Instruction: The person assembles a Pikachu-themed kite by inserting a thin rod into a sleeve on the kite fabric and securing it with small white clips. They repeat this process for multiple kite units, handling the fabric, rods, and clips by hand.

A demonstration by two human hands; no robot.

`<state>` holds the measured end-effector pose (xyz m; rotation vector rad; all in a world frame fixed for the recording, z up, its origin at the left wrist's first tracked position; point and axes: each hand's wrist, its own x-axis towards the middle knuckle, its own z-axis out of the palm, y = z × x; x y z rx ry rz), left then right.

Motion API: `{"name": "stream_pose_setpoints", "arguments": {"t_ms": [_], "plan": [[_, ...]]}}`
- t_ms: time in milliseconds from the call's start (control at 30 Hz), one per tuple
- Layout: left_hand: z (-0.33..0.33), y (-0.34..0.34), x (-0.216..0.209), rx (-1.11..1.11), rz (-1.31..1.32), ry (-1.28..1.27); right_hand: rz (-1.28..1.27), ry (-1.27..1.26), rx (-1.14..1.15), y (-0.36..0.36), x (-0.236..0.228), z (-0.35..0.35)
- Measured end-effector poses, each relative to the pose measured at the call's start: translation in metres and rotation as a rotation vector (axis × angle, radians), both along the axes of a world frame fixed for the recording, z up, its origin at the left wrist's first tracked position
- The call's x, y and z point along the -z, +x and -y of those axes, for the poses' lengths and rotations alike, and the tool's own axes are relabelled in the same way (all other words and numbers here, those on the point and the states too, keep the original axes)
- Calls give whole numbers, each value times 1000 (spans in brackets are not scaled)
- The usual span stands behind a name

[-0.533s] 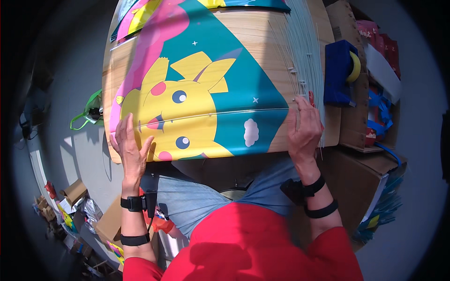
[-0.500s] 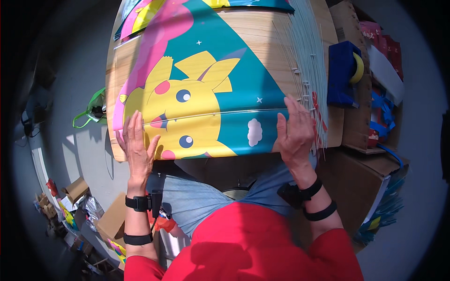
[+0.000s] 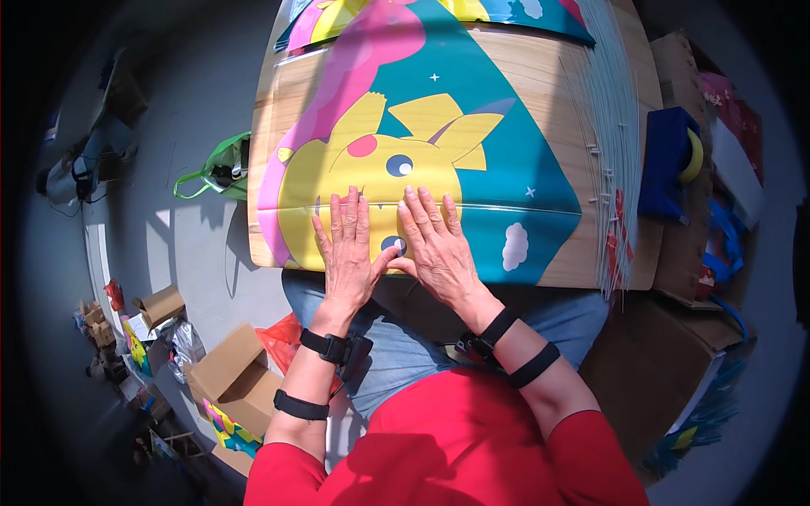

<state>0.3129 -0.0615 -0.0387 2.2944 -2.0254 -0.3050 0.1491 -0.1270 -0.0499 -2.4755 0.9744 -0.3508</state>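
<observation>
A shiny kite sheet (image 3: 498, 143) lies on the wooden table (image 3: 540, 67) in front of me, printed with a yellow cartoon animal on teal and pink. A pale, straight line (image 3: 523, 208) runs across its near part, and the sheet continues below it toward the table's near edge. Both hands rest flat on the print near its middle, thumbs almost touching. My left hand (image 3: 348, 253) is open, fingers stretched away from me across that line. Just beside it lies my right hand (image 3: 440, 249), also open, fingers slightly spread. Neither holds anything; they cover part of the cartoon face.
Thin, pale rods (image 3: 612, 126) with small fittings lie along the table's right side. Beyond them stands a blue tape dispenser (image 3: 662, 169) by an open cardboard box (image 3: 675, 84). More printed sheets (image 3: 506, 12) lie at the far edge. A green bag (image 3: 226, 160) is at the left.
My hands have come inward from the sheet's left and right ends to its middle, side by side. The view has shifted, so the table appears farther right.
</observation>
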Motion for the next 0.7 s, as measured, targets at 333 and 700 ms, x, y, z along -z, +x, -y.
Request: {"name": "stream_pose_setpoints", "arguments": {"t_ms": [333,700], "plan": [[-15,22,3,-87,-60,-12,-54,-35,97,-40,-1,10],[-22,36,-6,-192,-6,-36,-204,-190,348,-100,-6,30]]}}
